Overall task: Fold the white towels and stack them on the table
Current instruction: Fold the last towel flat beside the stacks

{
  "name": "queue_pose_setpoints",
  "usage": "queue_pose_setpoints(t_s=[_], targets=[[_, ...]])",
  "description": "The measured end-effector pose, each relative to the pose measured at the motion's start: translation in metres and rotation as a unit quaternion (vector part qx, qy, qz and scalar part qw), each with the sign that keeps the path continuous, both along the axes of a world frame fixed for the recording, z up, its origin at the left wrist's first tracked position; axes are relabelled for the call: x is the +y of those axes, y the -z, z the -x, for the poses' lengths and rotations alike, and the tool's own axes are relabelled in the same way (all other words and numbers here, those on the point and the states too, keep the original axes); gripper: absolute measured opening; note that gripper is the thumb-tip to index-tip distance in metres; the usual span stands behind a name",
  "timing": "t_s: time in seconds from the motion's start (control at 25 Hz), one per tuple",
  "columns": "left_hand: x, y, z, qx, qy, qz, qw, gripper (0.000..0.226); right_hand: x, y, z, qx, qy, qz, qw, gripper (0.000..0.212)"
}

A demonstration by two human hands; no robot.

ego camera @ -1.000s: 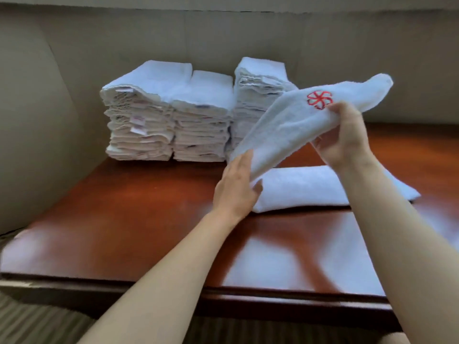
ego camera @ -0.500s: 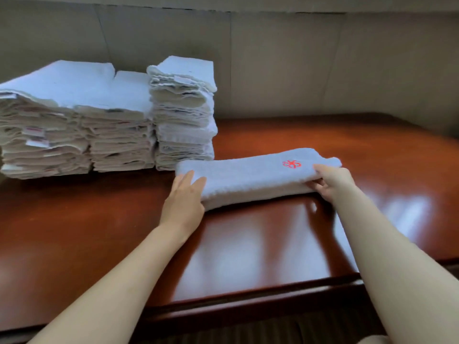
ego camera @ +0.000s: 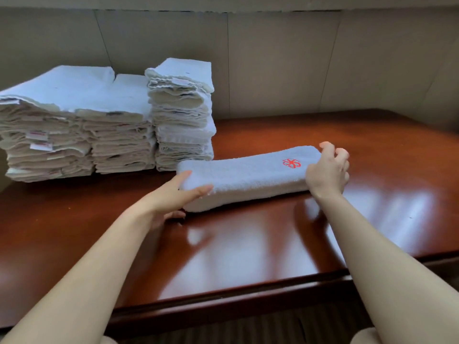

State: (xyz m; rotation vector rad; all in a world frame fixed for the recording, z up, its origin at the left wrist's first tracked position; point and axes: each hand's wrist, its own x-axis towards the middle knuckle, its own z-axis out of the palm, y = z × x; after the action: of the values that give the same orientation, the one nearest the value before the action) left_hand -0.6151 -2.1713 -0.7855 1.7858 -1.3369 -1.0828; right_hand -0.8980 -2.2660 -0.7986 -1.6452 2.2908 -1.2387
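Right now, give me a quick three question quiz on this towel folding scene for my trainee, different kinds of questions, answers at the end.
1. True or false: the red logo on the folded towel sits nearer the left hand than the right hand.
2. How many towel stacks stand at the back of the table? A) one B) three C) five
3. Fill in: the tallest stack is the one on the ____.

Key
1. False: it is by the right hand.
2. B
3. right
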Motion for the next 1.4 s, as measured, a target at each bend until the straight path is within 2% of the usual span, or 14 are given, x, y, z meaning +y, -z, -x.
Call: queue_pose_setpoints(t_s=[0.08, 0.16, 0.24, 0.32, 0.44, 0.6, 0.76, 0.84, 0.88, 0.96, 1.0, 1.2, 1.28, 1.4], targets=[[-0.002, 0.0, -0.001, 0.141, -0.072, 0.002, 0.987, 0.082, 0.007, -0.007, -0.027, 0.048, -0.108, 0.014, 0.993, 0.045], [-0.008, 0.006, 0.007, 0.169, -0.133, 0.017, 0.976, 0.074, 0.02, -0.01, -0.06, 0.075, -0.273, 0.011, 0.959, 0.036], [-0.011, 0.004, 0.018, 0.185, -0.157, 0.044, 0.969, 0.035, 0.033, -0.007, -0.09, 0.108, -0.394, -0.031, 0.912, 0.029], [-0.01, -0.009, 0.021, 0.209, -0.172, 0.093, 0.958, 0.007, 0.046, -0.007, -0.109, 0.108, -0.436, -0.059, 0.891, 0.026], [-0.001, -0.029, 0.009, 0.244, -0.184, 0.209, 0.929, 0.015, 0.06, -0.022, -0.12, 0.023, -0.461, -0.059, 0.885, 0.022], [0.024, -0.065, -0.009, 0.325, -0.201, 0.329, 0.864, 0.04, 0.087, -0.041, -0.129, -0.124, -0.476, -0.073, 0.868, 0.033], [0.039, -0.12, -0.026, 0.37, -0.183, 0.362, 0.836, 0.046, 0.083, -0.082, -0.141, -0.046, -0.428, -0.039, 0.902, 0.049], [0.045, -0.152, -0.033, 0.38, -0.147, 0.377, 0.832, 0.044, 0.077, -0.117, -0.147, -0.083, -0.422, -0.014, 0.903, 0.041], [0.049, -0.169, -0.036, 0.381, -0.131, 0.381, 0.832, 0.043, 0.077, -0.134, -0.15, -0.139, -0.438, -0.013, 0.888, 0.049], [0.058, -0.198, -0.044, 0.37, -0.09, 0.388, 0.839, 0.043, 0.081, -0.163, -0.156, -0.238, -0.491, -0.01, 0.838, 0.073], [0.063, -0.209, -0.049, 0.358, -0.063, 0.388, 0.847, 0.043, 0.085, -0.176, -0.16, -0.277, -0.519, -0.003, 0.809, 0.075], [0.089, -0.242, -0.086, 0.286, 0.052, 0.373, 0.881, 0.034, 0.109, -0.22, -0.178, -0.344, -0.64, -0.052, 0.685, 0.047], [0.1, -0.248, -0.103, 0.273, 0.07, 0.37, 0.885, 0.034, 0.116, -0.223, -0.186, -0.347, -0.656, -0.088, 0.665, 0.047], [0.115, -0.251, -0.123, 0.265, 0.07, 0.373, 0.886, 0.037, 0.137, -0.236, -0.207, -0.366, -0.638, -0.085, 0.672, 0.035]])
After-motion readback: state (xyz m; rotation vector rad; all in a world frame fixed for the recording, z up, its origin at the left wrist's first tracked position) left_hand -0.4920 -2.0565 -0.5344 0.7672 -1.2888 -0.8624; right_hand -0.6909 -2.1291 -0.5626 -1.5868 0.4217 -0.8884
